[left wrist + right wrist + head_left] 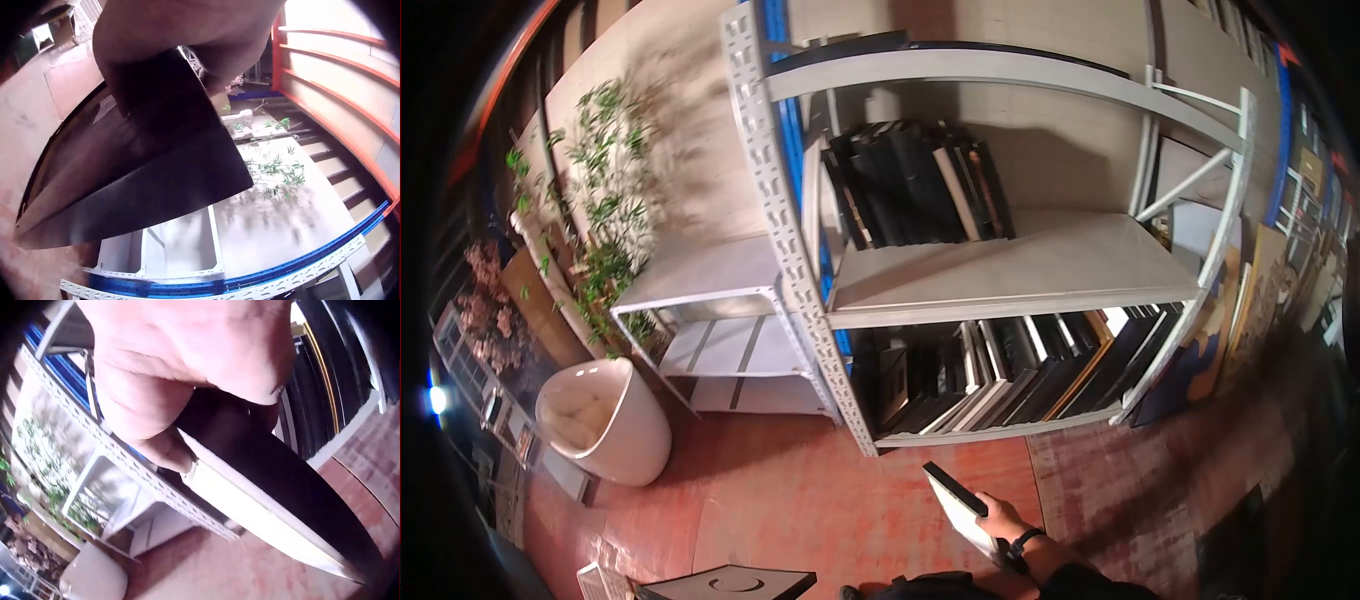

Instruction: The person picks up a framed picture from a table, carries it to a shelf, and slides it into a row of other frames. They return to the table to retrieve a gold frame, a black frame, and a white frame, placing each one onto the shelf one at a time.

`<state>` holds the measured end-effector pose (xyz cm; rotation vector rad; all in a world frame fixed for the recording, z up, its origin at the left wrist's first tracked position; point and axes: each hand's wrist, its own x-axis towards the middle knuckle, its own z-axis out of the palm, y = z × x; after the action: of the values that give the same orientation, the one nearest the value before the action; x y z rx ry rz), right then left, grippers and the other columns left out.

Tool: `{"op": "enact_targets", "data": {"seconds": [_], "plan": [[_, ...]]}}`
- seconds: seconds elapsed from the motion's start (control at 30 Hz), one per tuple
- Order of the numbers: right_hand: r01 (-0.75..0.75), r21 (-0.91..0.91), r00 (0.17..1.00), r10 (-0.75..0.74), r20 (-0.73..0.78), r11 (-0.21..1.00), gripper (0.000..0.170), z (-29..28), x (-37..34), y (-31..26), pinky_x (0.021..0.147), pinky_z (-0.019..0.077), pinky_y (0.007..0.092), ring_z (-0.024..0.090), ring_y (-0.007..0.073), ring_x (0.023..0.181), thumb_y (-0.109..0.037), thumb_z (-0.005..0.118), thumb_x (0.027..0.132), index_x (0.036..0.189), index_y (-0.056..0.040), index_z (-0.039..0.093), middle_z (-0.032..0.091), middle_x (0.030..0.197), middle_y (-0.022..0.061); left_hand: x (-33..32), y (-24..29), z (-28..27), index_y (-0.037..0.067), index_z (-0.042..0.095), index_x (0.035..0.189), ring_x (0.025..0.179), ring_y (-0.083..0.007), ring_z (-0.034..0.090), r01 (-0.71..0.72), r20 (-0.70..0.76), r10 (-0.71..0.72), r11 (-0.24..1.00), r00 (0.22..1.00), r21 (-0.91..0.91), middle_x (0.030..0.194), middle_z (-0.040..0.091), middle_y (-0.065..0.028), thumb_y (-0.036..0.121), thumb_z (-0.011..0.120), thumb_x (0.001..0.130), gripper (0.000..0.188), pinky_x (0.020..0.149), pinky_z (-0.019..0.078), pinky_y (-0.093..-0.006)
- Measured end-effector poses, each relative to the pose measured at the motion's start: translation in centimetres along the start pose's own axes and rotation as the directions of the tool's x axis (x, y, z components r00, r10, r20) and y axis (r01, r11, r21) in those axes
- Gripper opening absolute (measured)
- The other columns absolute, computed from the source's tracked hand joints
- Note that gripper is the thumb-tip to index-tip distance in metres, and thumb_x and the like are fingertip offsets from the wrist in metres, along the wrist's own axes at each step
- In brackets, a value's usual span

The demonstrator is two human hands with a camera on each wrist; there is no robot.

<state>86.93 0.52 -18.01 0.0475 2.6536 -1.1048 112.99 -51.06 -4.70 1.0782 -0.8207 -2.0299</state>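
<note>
In the head view, my right hand [1003,520] grips a thin black-edged frame [956,497] with a pale side, held tilted above the red floor. The right wrist view shows that hand [194,369] with its thumb on the pale side and fingers over the dark edge of the frame [281,481]. My left hand [187,37] pinches the edge of a dark flat frame [169,169] in the left wrist view. The head view does not show the left hand; a framed picture with a dark curved mark [735,582] lies at its bottom edge.
A metal shelf unit [1010,300] holds leaning rows of dark frames [915,185] on two levels. Left of it stand a low white rack [710,275], a white tub [635,430] and a leafy plant [605,150]. More panels [1250,290] lean at the right.
</note>
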Motion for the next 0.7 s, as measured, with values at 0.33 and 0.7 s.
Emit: {"op": "enact_targets", "data": {"seconds": [0.33,0.7], "plan": [[0.441,0.231,0.758,-0.222,-0.614,0.867,0.050,-22.1,-9.4,-6.6,0.101,0.0438,0.0336,0.058,0.0211,0.119,-0.012,0.071,0.087,0.133,0.0009,0.054,0.063,0.125,0.0151,17.8,-12.1,1.4,0.002,0.059,0.096,0.068,-0.0237,0.061,0.002,0.173,-0.107,0.854,0.979,0.520,0.080,0.067,-0.0120,0.033,0.057,0.096,0.031,0.057,0.0489,-0.0338],[0.380,-0.089,0.076,-0.127,-0.989,0.921,0.029,-37.8,-9.1,-13.9,0.088,0.0447,0.0296,0.054,0.0145,0.098,-0.017,0.066,0.093,0.118,-0.0028,0.059,0.058,0.112,0.0057,19.5,-23.1,12.0,0.001,0.064,0.089,0.061,-0.0231,0.053,0.169,-0.028,-0.188,0.797,0.982,0.580,0.066,0.059,-0.0083,0.044,0.066,0.091,0.043,0.053,0.0456,-0.0376]]}}
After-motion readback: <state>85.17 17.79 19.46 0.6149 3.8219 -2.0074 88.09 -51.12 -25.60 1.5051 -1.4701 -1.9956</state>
